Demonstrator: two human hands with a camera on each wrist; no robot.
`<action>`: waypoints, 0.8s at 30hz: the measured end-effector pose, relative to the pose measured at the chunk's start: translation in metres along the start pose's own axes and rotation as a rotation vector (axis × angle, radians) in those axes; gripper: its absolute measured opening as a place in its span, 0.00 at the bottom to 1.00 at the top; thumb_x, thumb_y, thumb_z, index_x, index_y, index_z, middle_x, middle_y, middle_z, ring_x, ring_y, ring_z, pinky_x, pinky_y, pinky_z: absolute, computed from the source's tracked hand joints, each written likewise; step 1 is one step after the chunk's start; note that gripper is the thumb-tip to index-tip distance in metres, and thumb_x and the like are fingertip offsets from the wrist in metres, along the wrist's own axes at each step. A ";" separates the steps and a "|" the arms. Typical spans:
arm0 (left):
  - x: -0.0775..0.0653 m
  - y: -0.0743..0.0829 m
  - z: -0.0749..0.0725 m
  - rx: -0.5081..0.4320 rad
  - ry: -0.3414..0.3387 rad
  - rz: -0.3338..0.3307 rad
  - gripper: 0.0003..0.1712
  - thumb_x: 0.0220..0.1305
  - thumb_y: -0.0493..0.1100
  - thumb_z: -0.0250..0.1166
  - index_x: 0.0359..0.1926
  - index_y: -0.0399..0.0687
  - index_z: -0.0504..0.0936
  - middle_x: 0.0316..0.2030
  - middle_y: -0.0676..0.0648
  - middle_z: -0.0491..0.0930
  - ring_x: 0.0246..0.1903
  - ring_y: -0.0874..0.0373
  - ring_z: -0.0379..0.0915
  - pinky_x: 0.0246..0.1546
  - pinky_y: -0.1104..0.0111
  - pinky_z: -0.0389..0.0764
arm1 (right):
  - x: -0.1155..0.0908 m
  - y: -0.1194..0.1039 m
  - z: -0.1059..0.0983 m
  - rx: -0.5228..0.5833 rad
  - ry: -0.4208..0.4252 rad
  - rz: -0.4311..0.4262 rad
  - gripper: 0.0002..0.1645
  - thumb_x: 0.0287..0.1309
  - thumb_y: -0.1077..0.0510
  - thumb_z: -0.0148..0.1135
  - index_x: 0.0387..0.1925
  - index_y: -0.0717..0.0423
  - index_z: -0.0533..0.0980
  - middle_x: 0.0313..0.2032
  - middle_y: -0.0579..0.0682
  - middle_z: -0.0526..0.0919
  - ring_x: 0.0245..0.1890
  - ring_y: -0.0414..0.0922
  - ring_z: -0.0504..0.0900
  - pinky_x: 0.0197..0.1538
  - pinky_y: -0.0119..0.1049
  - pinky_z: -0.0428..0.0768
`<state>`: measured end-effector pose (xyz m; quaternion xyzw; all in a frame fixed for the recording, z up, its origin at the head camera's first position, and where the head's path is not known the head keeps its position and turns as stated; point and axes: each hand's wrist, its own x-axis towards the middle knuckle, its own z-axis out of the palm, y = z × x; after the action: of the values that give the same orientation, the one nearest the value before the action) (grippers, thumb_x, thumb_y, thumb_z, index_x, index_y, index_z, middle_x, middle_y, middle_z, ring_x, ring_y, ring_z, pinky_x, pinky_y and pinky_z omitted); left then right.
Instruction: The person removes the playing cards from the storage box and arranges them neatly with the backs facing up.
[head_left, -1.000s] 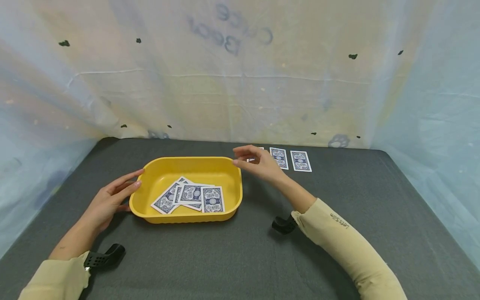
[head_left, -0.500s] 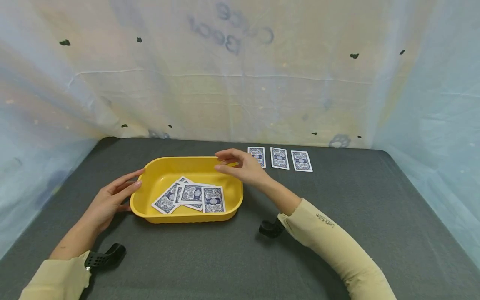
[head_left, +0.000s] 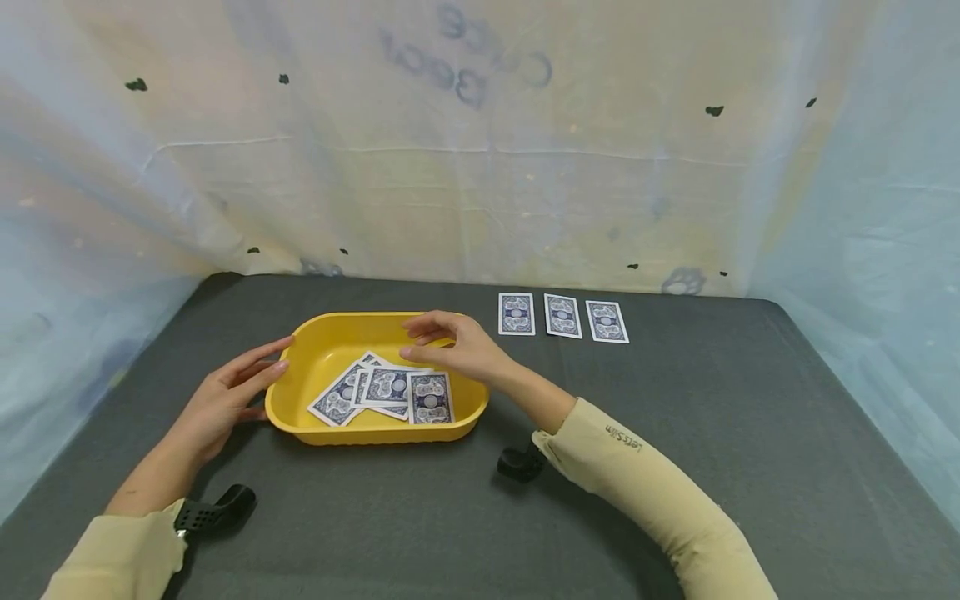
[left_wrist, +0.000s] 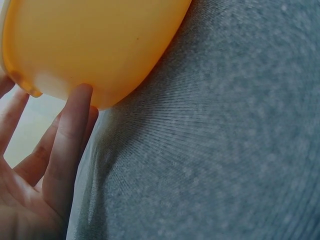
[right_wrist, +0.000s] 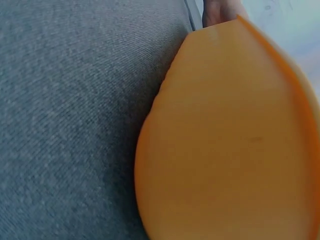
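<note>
A yellow plastic tray (head_left: 375,435) with rounded corners stands on the dark table. Several playing cards (head_left: 430,398) with blue-and-white backs lie overlapping inside it. At the tray's left end, the fingertips of my left hand (head_left: 217,406) touch the outer wall and rim; the left wrist view shows the fingers (left_wrist: 74,120) fairly straight against the yellow side. Over the tray's right back part hovers my right hand (head_left: 465,350), fingers loosely bent, thumb apart from them, no card visible between them. The right wrist view shows mostly the tray's outer side (right_wrist: 225,130).
Three face-down playing cards, a left card (head_left: 517,314), a middle card (head_left: 562,316) and a right card (head_left: 607,322), lie in a row behind and right of the tray. A dark grey cloth (head_left: 390,517) covers the table. Pale sheeting (head_left: 480,192) hangs behind it.
My right hand has moved left and slightly nearer, from beside the row of cards to above the tray, uncovering the row's left card. My left hand stays at the tray.
</note>
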<state>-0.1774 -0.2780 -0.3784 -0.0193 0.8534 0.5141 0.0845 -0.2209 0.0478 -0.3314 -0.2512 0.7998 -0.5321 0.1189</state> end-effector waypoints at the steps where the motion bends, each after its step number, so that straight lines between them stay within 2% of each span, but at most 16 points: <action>1: 0.000 0.000 0.000 0.001 0.000 0.000 0.37 0.66 0.65 0.53 0.73 0.67 0.57 0.64 0.40 0.63 0.40 0.74 0.70 0.36 0.67 0.81 | 0.001 0.000 0.001 0.006 -0.005 0.006 0.28 0.57 0.55 0.66 0.58 0.59 0.74 0.55 0.57 0.78 0.50 0.45 0.78 0.57 0.37 0.75; 6: 0.000 0.001 0.000 -0.004 -0.002 0.002 0.36 0.66 0.65 0.53 0.73 0.68 0.58 0.61 0.45 0.65 0.40 0.73 0.71 0.36 0.67 0.81 | 0.003 0.001 0.003 0.021 -0.041 0.039 0.29 0.56 0.55 0.67 0.59 0.60 0.74 0.55 0.57 0.78 0.49 0.45 0.77 0.54 0.31 0.75; 15: 0.001 0.003 -0.001 -0.009 -0.006 -0.001 0.36 0.66 0.65 0.53 0.73 0.68 0.58 0.61 0.46 0.66 0.41 0.74 0.70 0.37 0.67 0.81 | 0.005 0.000 0.003 -0.092 -0.123 0.106 0.29 0.55 0.51 0.67 0.58 0.57 0.75 0.54 0.54 0.79 0.53 0.45 0.77 0.59 0.34 0.73; 24: 0.000 0.001 -0.001 -0.001 -0.007 0.003 0.36 0.66 0.66 0.53 0.73 0.68 0.57 0.63 0.43 0.64 0.41 0.74 0.70 0.36 0.67 0.81 | 0.007 0.001 0.004 -0.121 -0.213 0.145 0.30 0.54 0.51 0.70 0.58 0.56 0.75 0.56 0.52 0.79 0.58 0.48 0.75 0.60 0.34 0.72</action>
<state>-0.1779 -0.2778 -0.3770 -0.0164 0.8528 0.5147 0.0867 -0.2251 0.0409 -0.3332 -0.2544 0.8292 -0.4435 0.2259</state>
